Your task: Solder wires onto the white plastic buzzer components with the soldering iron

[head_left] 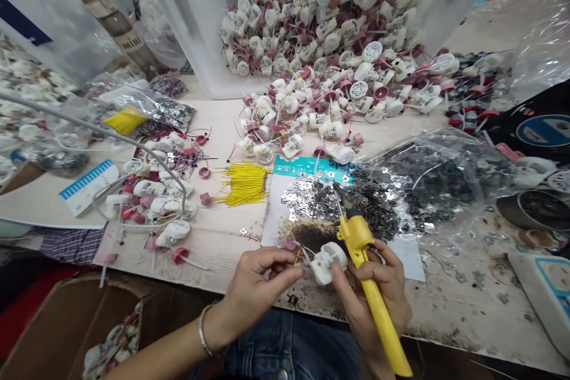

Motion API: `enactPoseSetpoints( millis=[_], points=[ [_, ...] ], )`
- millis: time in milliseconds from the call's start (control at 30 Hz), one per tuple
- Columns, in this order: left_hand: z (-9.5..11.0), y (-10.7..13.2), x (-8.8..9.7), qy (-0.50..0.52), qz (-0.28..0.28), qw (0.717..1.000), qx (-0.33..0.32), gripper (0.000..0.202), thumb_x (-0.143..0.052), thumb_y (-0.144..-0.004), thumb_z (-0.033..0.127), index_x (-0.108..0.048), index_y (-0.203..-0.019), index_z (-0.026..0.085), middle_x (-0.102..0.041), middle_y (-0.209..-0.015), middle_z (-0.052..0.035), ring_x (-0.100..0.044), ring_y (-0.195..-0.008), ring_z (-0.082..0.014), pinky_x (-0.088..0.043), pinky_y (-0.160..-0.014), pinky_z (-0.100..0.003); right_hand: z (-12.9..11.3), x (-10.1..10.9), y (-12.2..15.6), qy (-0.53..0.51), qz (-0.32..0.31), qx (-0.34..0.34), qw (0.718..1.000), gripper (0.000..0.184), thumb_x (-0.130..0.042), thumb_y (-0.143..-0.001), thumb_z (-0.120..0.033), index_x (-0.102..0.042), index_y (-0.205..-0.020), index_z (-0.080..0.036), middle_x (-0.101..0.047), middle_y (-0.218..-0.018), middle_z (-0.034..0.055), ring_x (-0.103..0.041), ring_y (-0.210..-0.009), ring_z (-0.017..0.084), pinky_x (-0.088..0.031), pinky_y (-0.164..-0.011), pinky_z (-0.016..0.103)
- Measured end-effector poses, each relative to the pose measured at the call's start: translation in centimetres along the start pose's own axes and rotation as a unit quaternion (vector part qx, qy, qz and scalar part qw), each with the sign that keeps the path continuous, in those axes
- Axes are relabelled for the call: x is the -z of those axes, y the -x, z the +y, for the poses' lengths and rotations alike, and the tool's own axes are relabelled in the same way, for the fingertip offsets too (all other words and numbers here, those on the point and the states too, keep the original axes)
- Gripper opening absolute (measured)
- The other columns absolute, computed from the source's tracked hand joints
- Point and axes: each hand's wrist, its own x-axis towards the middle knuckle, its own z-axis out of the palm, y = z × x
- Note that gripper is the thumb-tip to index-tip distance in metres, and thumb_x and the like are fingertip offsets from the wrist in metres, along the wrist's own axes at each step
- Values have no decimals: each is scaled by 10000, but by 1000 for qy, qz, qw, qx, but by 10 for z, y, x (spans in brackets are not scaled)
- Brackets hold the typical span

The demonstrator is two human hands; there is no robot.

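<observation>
My right hand (378, 291) is wrapped round a yellow soldering iron (369, 279) and also steadies a small white plastic part (328, 262) with its fingertips. The iron's tip points up over a pile of tiny metal pieces (338, 208). My left hand (262, 279) pinches a thin yellow wire (297, 256) right at the white part. A bracelet sits on my left wrist. Both hands hover at the near edge of the workbench (222, 237).
A big heap of white and pink parts (329, 41) spills from a clear bin at the back. A bundle of yellow wires (243, 184) lies left of the metal pieces, with more parts (155, 190) further left. A plastic bag of metal bits (445, 184) lies right. A cardboard box (66, 326) stands lower left.
</observation>
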Motion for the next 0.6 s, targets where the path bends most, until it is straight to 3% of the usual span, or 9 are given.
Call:
enactPoseSetpoints(
  millis=[133,300,500,600],
  points=[
    [-9,1,-21,46,96,994,-22,96,-633,-828,227,-692,-778,170,-687,-756,-33,-631,-713,-128,-528,-664,-223,-3,-12,4,22,23,24,999,212,-718,-737,-177,-507,-716,-195,-529,-1145,64,-564,-1120,168,-534,-846,298],
    [-21,7,-25,46,161,985,-43,70,-625,-833,216,-683,-820,179,-701,-832,-38,-650,-802,-144,-539,-772,-259,-9,-20,6,32,55,16,998,217,-729,-732,-189,-512,-717,-191,-538,-1148,67,-577,-1095,163,-535,-854,304],
    [-21,18,-10,2,171,985,26,95,-677,-777,246,-728,-747,171,-694,-689,-32,-633,-628,-139,-552,-633,-250,-9,-20,3,36,81,3,996,229,-740,-720,-186,-512,-713,-185,-551,-1093,75,-568,-1115,191,-547,-854,339],
    [-17,15,-12,50,157,984,64,140,-710,-748,297,-735,-765,161,-681,-628,-19,-587,-517,-120,-524,-522,-234,-10,-20,4,33,71,25,997,234,-746,-706,-160,-514,-709,-187,-535,-1124,69,-568,-1114,189,-549,-862,339]
  ],
)
